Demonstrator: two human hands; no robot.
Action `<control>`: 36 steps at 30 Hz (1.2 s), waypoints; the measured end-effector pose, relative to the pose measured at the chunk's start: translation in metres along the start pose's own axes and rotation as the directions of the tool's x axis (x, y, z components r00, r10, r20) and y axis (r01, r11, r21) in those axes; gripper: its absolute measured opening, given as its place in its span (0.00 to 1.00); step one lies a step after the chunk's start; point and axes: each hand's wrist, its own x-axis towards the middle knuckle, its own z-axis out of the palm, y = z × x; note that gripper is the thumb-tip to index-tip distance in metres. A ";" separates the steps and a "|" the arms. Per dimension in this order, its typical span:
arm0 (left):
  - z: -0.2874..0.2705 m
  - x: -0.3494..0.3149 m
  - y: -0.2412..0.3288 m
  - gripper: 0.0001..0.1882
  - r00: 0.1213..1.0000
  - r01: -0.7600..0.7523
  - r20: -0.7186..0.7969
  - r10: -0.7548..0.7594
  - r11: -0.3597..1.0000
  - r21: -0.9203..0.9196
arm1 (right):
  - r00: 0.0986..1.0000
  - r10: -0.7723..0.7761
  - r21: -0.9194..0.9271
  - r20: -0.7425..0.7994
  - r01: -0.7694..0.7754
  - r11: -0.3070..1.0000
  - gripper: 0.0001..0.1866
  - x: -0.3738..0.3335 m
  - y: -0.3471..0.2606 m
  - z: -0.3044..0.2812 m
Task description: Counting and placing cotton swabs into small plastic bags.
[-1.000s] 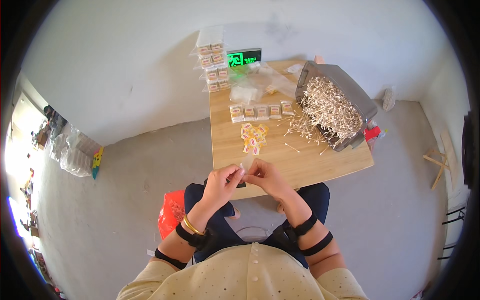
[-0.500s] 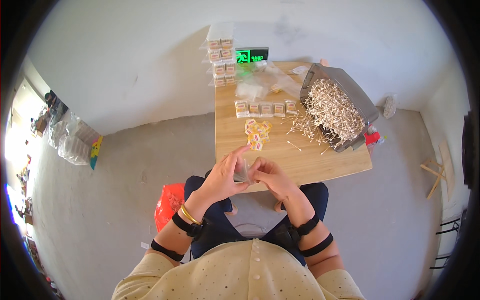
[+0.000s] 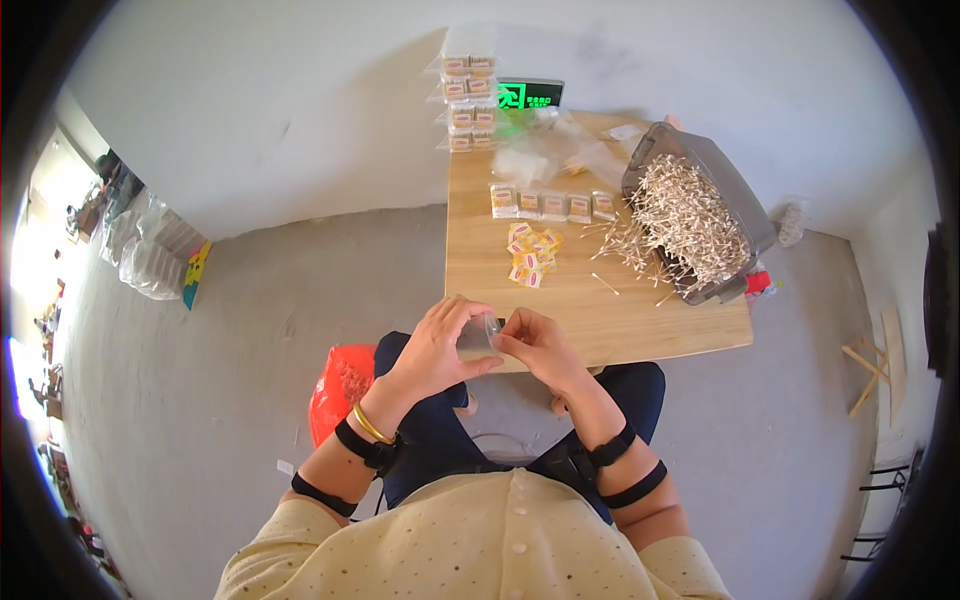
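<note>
Hands (image 3: pixel 490 345) half-hiding small clear box (image 3: pixel 478 338)

Both hands (image 3: pixel 490 345) pinching a small clear packet (image 3: pixel 479 337), wooden table (image 3: pixel 600 310), tray of sticks (image 3: pixel 690 215)

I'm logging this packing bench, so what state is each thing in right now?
Small clear box: held between both hands, above the table's near edge.
Left hand: gripping the box.
Right hand: fingers on the box's right end.
Grey bin: tipped, sticks spilling out.
Yellow labels: loose pile.
Filled boxes: in a row.
</note>
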 end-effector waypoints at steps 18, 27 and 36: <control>0.012 -0.081 -0.194 0.34 0.910 0.209 0.253 -0.330 0.889 0.407 | 0.975 0.220 -0.048 -0.027 -0.221 0.974 0.12 -0.012 0.061 -0.016; 0.016 -0.056 -0.185 0.36 0.928 0.164 0.280 -0.245 0.945 0.284 | 0.970 0.242 -0.064 -0.019 -0.243 0.968 0.13 -0.016 0.072 -0.020; 0.047 -0.027 -0.159 0.38 0.940 0.023 0.311 -0.138 0.938 0.346 | 0.976 0.211 -0.073 -0.046 -0.214 0.974 0.12 -0.019 0.097 -0.017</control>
